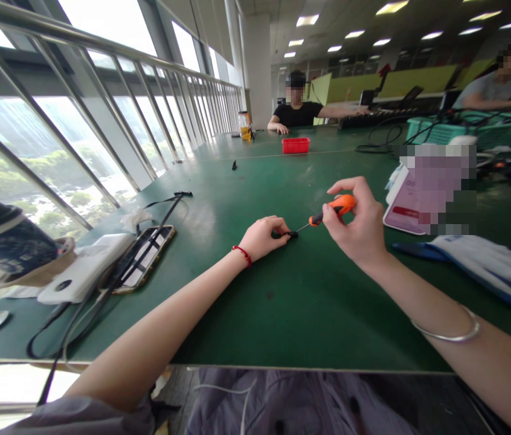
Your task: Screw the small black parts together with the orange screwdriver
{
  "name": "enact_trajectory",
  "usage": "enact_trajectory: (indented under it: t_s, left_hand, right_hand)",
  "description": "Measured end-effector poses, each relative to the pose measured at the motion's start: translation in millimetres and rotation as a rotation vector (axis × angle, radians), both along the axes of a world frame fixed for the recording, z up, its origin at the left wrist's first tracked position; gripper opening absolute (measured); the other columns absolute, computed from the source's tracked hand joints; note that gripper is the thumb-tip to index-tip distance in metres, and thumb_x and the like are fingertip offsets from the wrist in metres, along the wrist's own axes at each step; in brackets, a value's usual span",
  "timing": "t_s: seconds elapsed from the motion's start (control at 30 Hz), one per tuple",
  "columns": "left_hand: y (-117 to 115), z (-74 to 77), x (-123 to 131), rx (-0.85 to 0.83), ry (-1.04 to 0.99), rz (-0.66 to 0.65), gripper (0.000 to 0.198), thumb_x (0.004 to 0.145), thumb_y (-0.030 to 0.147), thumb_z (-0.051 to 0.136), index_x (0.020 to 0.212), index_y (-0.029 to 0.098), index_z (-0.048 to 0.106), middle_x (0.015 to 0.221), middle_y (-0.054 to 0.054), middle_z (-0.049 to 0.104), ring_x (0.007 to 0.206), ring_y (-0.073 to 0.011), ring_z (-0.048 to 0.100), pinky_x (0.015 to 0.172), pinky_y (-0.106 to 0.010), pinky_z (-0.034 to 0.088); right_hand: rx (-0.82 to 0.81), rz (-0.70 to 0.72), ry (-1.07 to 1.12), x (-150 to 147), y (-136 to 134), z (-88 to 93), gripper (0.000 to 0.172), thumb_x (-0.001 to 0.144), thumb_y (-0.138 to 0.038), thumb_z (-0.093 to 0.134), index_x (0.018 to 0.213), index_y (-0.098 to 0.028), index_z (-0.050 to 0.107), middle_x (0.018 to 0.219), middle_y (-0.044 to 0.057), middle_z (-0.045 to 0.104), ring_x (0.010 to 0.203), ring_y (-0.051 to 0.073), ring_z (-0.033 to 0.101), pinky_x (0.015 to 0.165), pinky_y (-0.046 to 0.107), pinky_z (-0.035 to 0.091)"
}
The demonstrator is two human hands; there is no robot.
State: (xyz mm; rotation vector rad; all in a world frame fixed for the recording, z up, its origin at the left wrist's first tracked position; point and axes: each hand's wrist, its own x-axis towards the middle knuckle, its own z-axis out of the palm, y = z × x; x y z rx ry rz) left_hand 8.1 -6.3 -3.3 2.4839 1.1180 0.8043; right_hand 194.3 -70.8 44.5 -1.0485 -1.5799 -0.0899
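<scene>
My left hand (263, 237) rests on the green table (282, 290) with its fingers closed on a small black part (288, 234). My right hand (359, 225) grips an orange-handled screwdriver (330, 211) by the handle. The screwdriver's thin tip points left and down and meets the black part. A red string sits on my left wrist and a silver bangle on my right forearm.
A phone (143, 260), a white power bank (84, 268) and black cables lie at the left by a dark cup (6, 241). White-and-blue gloves (482, 266) lie at the right. A red tray (296, 145) stands farther back. Two people sit at the far side.
</scene>
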Motion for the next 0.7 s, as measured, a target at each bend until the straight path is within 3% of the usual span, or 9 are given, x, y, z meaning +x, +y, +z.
enact_trajectory:
  t_s: [0.13, 0.23, 0.33, 0.57, 0.7]
  left_hand:
    - [1.0, -1.3, -0.4, -0.029, -0.032, -0.005, 0.007, 0.074, 0.023, 0.06, 0.074, 0.017, 0.064, 0.077, -0.001, 0.062, 0.073, -0.0125, 0.057, 0.068, -0.024, 0.048]
    - [1.5, -2.1, -0.4, -0.044, -0.048, -0.006, 0.007, 0.074, 0.022, 0.06, 0.074, 0.017, 0.064, 0.077, -0.001, 0.062, 0.072, -0.0125, 0.057, 0.069, -0.024, 0.048]
    - [1.4, -2.4, -0.1, -0.055, -0.055, -0.003, 0.007, 0.074, 0.023, 0.06, 0.073, 0.016, 0.064, 0.077, -0.001, 0.062, 0.072, -0.0124, 0.057, 0.069, -0.024, 0.048]
    - [1.4, -2.5, 0.3, -0.046, -0.06, 0.03, 0.007, 0.072, 0.022, 0.06, 0.073, 0.017, 0.065, 0.077, -0.001, 0.063, 0.073, -0.0124, 0.058, 0.07, -0.024, 0.049]
    - [1.4, -1.7, -1.1, -0.027, -0.026, 0.064, 0.009, 0.072, 0.024, 0.06, 0.074, 0.018, 0.066, 0.079, -0.001, 0.064, 0.073, -0.0127, 0.059, 0.07, -0.025, 0.049]
  right_hand:
    - [0.026, 0.022, -0.015, 2.1, 0.5, -0.7, 0.017, 0.071, -0.025, 0.054, 0.088, -0.023, 0.049, 0.074, 0.0, 0.058, 0.061, 0.015, 0.056, 0.055, 0.027, 0.044]
    - [0.007, 0.011, -0.007, 0.8, 0.3, -0.2, 0.011, 0.073, -0.029, 0.056, 0.079, -0.023, 0.05, 0.07, 0.0, 0.058, 0.056, 0.013, 0.054, 0.052, 0.025, 0.042]
    - [-0.017, 0.008, 0.005, -1.1, 0.0, 0.2, 0.016, 0.074, -0.035, 0.058, 0.072, -0.022, 0.05, 0.067, -0.001, 0.058, 0.053, 0.012, 0.053, 0.05, 0.024, 0.041]
    - [0.014, 0.041, -0.026, 1.4, 0.3, -0.8, 0.02, 0.072, -0.026, 0.053, 0.092, -0.023, 0.05, 0.073, 0.0, 0.059, 0.062, 0.016, 0.058, 0.056, 0.027, 0.045]
    - [-0.048, 0.001, -0.061, 1.0, -0.9, 0.3, 0.013, 0.074, -0.031, 0.054, 0.084, -0.024, 0.052, 0.067, -0.001, 0.059, 0.058, 0.016, 0.057, 0.055, 0.026, 0.043]
